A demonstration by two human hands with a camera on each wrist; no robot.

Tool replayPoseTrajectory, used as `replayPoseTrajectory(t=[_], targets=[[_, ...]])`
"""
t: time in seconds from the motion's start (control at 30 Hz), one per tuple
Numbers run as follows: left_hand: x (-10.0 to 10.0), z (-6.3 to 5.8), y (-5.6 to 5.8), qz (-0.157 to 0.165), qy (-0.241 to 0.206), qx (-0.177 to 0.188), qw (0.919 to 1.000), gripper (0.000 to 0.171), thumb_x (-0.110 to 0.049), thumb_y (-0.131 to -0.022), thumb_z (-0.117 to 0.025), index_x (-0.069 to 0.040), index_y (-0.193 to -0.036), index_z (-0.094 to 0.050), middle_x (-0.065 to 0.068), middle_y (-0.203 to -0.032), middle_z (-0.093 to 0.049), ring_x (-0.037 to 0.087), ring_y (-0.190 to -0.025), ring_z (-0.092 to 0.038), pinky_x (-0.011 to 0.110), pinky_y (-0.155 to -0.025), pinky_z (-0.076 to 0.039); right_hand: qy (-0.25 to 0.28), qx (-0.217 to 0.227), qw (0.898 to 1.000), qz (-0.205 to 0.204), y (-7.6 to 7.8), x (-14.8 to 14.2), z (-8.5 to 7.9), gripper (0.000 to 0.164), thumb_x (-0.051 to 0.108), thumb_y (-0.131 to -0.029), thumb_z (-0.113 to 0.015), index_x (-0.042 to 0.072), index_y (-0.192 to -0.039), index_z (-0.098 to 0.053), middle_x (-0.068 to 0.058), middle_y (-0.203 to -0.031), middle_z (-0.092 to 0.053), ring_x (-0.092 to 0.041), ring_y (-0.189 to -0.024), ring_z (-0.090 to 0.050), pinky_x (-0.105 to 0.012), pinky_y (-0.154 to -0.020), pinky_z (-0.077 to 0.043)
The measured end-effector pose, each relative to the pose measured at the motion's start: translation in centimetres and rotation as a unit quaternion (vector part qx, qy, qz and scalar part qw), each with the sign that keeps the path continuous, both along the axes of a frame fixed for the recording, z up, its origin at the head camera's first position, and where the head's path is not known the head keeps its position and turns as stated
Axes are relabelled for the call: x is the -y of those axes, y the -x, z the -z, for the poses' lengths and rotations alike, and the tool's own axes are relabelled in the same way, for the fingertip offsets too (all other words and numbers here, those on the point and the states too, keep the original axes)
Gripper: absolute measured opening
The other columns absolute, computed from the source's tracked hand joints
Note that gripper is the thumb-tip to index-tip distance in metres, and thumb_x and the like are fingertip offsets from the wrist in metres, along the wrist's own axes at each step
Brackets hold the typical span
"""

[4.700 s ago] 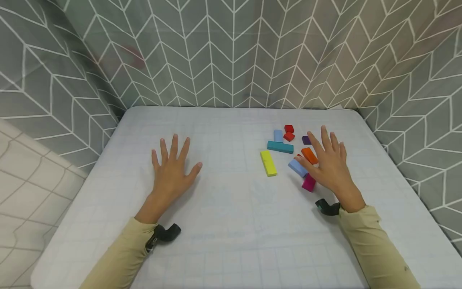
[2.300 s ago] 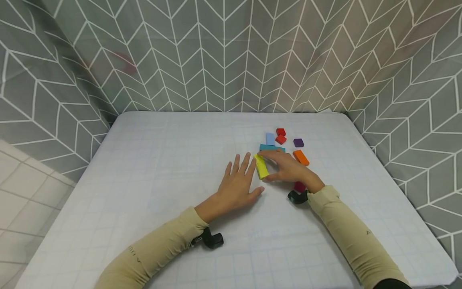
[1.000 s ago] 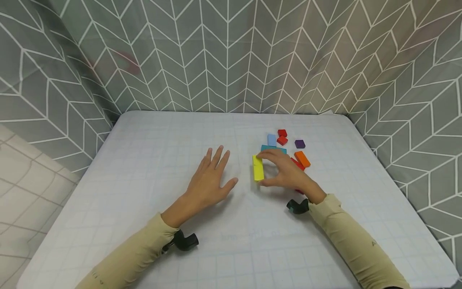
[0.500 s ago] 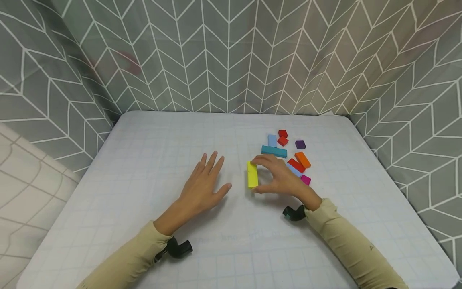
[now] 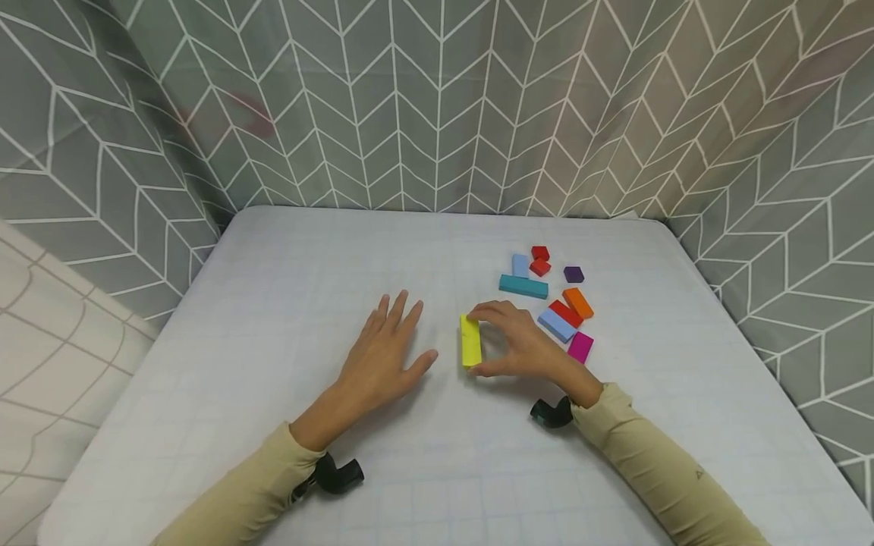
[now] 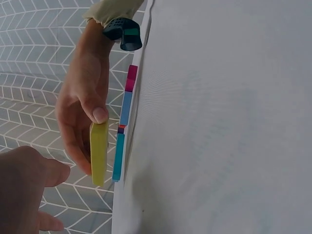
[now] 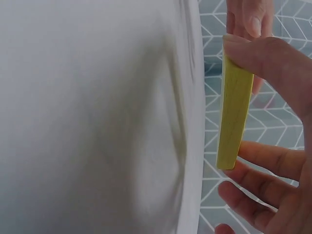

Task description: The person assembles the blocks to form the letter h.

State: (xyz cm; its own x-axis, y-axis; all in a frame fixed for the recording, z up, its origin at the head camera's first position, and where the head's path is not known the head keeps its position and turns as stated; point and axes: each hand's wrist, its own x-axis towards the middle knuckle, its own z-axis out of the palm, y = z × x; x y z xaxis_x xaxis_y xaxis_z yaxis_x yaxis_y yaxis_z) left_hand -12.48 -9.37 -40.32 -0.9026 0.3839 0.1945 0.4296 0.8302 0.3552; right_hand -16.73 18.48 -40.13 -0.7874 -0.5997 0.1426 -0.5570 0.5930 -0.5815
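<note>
Between thumb and fingertips, my right hand (image 5: 522, 345) pinches a long yellow block (image 5: 471, 341) by its two ends. In the right wrist view the yellow block (image 7: 234, 114) shows above the white tabletop, thumb on one end and fingers at the other. My left hand (image 5: 382, 356) is to the left of the block, fingers spread and straight, holding nothing. The left wrist view shows the yellow block (image 6: 99, 153) in the right hand (image 6: 85, 102), with part of my left hand (image 6: 22, 187) at the lower left corner.
Right of my hands lie a teal block (image 5: 523, 286), light blue blocks (image 5: 558, 324), red blocks (image 5: 565, 312), an orange block (image 5: 578, 302), a purple block (image 5: 573, 274) and a magenta block (image 5: 580, 347). A patterned curtain (image 5: 437, 106) hangs behind the white table (image 5: 410, 485).
My right hand went from over the blocks to the yellow one, took hold of it and brought it left and nearer. My left hand moved right toward it, then drew back left.
</note>
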Motion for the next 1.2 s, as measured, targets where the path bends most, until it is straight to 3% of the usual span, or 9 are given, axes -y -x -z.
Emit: replayPoseTrajectory(t=[0.37, 0.67, 0.9, 1.2], targets=[[0.3, 0.8, -0.7, 0.012, -0.019, 0.008, 0.9997, 0.074, -0.046, -0.103, -0.058, -0.003, -0.160, -0.037, 0.023, -0.163, -0.033, 0.043, -0.151, -0.026, 0.051, -0.121, -0.025, -0.016, -0.004, 1.000, -0.021, -0.6, 1.1, 0.8, 0.078, 0.033, -0.074, -0.095, 0.009, -0.140, -0.062, -0.006, -0.145, -0.054, -0.025, -0.136, -0.045, -0.056, -0.107, -0.037], [-0.1, 0.9, -1.3, 0.046, -0.037, -0.018, 0.9981, 0.066, -0.040, -0.101, -0.064, -0.002, -0.152, -0.049, 0.022, -0.155, -0.047, 0.041, -0.144, -0.041, 0.055, -0.112, -0.040, -0.028, 0.000, 0.999, -0.029, -1.0, 1.7, 1.2, 0.079, 0.041, -0.075, -0.094, 0.012, -0.141, -0.061, -0.004, -0.146, -0.054, -0.025, -0.138, -0.044, -0.058, -0.109, -0.037], [-0.3, 1.2, -1.4, 0.066, -0.048, -0.031, 0.9962, 0.062, -0.036, -0.099, -0.068, -0.001, -0.148, -0.054, 0.020, -0.151, -0.051, 0.040, -0.141, -0.046, 0.055, -0.109, -0.043, -0.032, 0.000, 0.999, -0.032, -1.3, 2.0, 1.3, 0.079, 0.044, -0.076, -0.093, 0.011, -0.140, -0.062, -0.004, -0.146, -0.054, -0.025, -0.137, -0.045, -0.059, -0.109, -0.037], [-0.8, 1.8, -1.5, 0.144, -0.052, -0.041, 0.9874, 0.058, -0.028, -0.099, -0.072, 0.000, -0.147, -0.055, 0.017, -0.152, -0.051, 0.035, -0.141, -0.047, 0.052, -0.108, -0.046, -0.034, 0.010, 0.999, -0.028, -1.4, 2.0, 1.6, 0.085, 0.044, -0.075, -0.094, 0.013, -0.145, -0.057, -0.004, -0.149, -0.052, -0.025, -0.139, -0.043, -0.059, -0.109, -0.036]])
